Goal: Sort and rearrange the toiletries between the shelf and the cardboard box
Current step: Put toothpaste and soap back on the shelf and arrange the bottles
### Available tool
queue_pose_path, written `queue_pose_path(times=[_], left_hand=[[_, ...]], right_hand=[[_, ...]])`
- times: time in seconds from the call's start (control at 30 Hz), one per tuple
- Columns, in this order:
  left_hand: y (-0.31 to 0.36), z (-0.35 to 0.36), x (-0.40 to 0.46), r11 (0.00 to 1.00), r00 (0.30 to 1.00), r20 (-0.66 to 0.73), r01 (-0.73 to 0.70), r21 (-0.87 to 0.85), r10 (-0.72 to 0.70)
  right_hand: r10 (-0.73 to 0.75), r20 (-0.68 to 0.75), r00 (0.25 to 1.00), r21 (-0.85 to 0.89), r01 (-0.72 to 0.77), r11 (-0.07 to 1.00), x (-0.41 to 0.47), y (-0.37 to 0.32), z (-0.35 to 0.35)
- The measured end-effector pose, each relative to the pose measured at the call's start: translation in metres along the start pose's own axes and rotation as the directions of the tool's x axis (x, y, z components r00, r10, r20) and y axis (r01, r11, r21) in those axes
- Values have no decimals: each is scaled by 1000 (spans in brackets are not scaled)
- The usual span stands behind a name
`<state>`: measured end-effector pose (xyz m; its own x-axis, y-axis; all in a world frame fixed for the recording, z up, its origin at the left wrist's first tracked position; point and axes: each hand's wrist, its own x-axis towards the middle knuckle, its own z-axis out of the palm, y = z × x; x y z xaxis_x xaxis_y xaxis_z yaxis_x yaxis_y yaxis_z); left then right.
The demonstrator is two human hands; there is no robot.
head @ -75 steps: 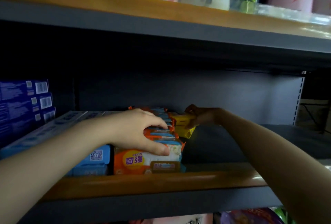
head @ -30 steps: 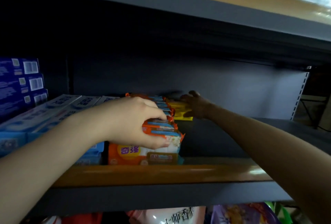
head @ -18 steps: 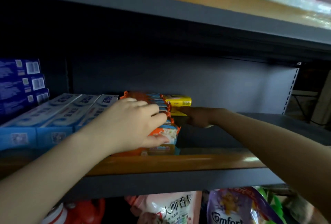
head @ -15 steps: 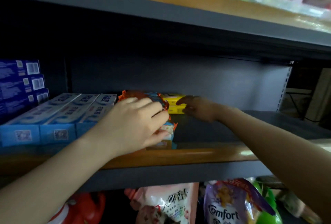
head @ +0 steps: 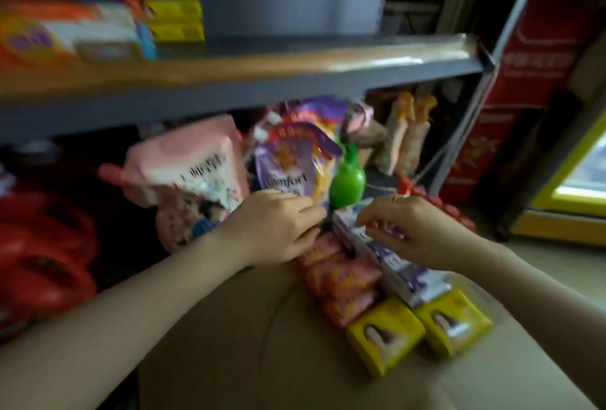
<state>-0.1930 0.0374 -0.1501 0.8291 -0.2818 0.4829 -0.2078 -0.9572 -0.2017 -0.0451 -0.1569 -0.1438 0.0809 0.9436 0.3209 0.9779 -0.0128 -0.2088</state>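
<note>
The cardboard box (head: 249, 344) lies low in the view, below the shelf. It holds a row of red soap packs (head: 341, 281), long purple-and-white toothpaste boxes (head: 396, 262) and two yellow boxes (head: 383, 337). My left hand (head: 278, 226) hovers at the far end of the red packs, fingers loosely bent, with nothing seen in it. My right hand (head: 413, 229) is over the far end of the toothpaste boxes with fingers curled down onto them; blur hides whether it grips. On the shelf (head: 295, 65) above lie an orange soap pack (head: 65, 35) and stacked yellow boxes (head: 175, 20).
Under the shelf stand a pink bag (head: 190, 166), a purple Comfort pouch (head: 295, 163), a green bottle (head: 347, 180) and red jugs (head: 42, 245). A red-and-yellow cabinet (head: 541, 114) stands at the right. The frame is motion-blurred.
My view has swung down from the shelf to the cardboard box. Both hands left the soap packs and yellow boxes on the shelf and came down over the box.
</note>
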Motion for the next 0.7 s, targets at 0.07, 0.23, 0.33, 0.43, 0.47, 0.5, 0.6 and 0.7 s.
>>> queue_pose_path(times=[0.07,0.23,0.33,0.43,0.47,0.5,0.6,0.7], left_hand=[[19,29,-5,998,994,111,0,-70,8],[62,71,-14,977,966,259,40,-211,16],[93,83,-18,967,958,284,39,-252,35],[127,94,-20,963,944,329,63,-263,28],[137,99,-19,969,931,364,89,-229,0],[146,102,-17,978,917,397,122,-167,-47],[161,110,-9,976,875,451,215,-33,-178],[166,116,-10,969,863,463,246,-40,-200]], right_hand=[[90,179,980,-3,-91,996,-41,11,16],[150,441,885,-157,-89,984,-97,12,45],[106,349,931,-220,-28,975,-116,15,47],[152,225,962,-249,-94,964,-148,32,49],[179,214,960,-245,-124,961,-159,36,50],[204,196,959,-255,-151,955,-171,41,54],[336,234,912,-244,-279,929,-194,49,64],[385,285,878,-134,-361,923,-201,54,65]])
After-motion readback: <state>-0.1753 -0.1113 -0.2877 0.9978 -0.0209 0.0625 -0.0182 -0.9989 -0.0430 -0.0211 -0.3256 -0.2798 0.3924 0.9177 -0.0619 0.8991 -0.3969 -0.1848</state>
